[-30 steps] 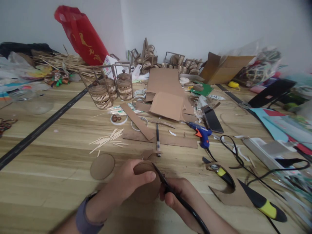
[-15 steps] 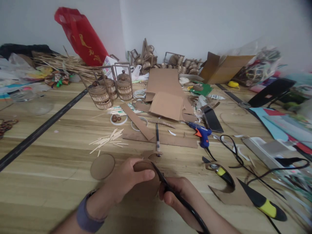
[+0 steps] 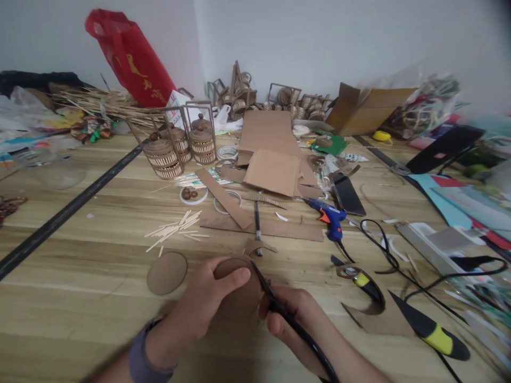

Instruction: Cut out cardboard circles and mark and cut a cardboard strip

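Note:
My left hand [image 3: 211, 292] grips a round cardboard piece [image 3: 239, 295], the thumb lying across its top face. Black-handled scissors [image 3: 293, 324] are in my right hand [image 3: 295, 319], their blades at the upper right edge of that piece. A curved cardboard offcut [image 3: 259, 247] lies just beyond the blades, across a dark pen [image 3: 257, 223]. On the table left of my left hand lies a separate cardboard disc [image 3: 166, 273].
Thin sticks [image 3: 175, 230] lie at the left. A blue glue gun [image 3: 329, 217], a yellow-and-black tool [image 3: 437, 338] and cables are at the right. Small lidded baskets [image 3: 163, 157], cardboard sheets [image 3: 271, 173] and a red bag [image 3: 131, 64] stand or lie farther back.
The round piece has turned and shifted slightly left in my left hand. The curved offcut now shows more clearly beyond the blades. The view has moved slightly.

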`<state>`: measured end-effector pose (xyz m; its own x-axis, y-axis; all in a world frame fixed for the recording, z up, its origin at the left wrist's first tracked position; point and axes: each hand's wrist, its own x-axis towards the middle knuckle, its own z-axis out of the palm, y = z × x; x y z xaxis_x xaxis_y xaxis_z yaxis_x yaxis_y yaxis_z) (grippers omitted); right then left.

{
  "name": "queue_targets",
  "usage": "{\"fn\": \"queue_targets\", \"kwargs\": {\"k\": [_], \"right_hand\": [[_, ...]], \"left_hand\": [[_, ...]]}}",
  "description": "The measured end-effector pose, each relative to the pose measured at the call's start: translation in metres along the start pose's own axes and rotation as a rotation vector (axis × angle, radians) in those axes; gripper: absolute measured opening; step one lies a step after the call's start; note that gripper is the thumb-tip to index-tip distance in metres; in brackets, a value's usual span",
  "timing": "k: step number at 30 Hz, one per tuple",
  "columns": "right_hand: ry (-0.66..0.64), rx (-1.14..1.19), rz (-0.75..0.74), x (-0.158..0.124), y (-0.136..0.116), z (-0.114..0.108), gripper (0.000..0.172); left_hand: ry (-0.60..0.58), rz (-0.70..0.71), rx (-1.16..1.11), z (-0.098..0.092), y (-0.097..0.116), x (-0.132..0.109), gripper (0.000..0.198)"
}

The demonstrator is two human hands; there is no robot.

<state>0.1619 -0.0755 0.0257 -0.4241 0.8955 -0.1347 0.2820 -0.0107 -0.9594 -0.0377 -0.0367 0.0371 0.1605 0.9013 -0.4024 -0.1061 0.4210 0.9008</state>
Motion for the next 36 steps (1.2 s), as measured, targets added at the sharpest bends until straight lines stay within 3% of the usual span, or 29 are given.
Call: {"fn": "queue_targets", "kwargs": {"k": [7,21,36], "right_hand": [[-0.044,0.035,-0.034,-0.001,-0.001,-0.006,0.078],[-0.038,-0.029,-0.148,0.003,-0.009,-0.004,0.075],[-0.039,-0.008,-0.055,-0.002,-0.008,-0.001,0.074]], "left_hand": [[-0.105,0.065,0.062,-0.004,-0.002,0.000,0.037],[-0.051,-0.006,0.157,0.002,0.005,-0.003,0.044],[-0.082,0.050,0.214,0.002,0.006,-0.006,0.036]]}}
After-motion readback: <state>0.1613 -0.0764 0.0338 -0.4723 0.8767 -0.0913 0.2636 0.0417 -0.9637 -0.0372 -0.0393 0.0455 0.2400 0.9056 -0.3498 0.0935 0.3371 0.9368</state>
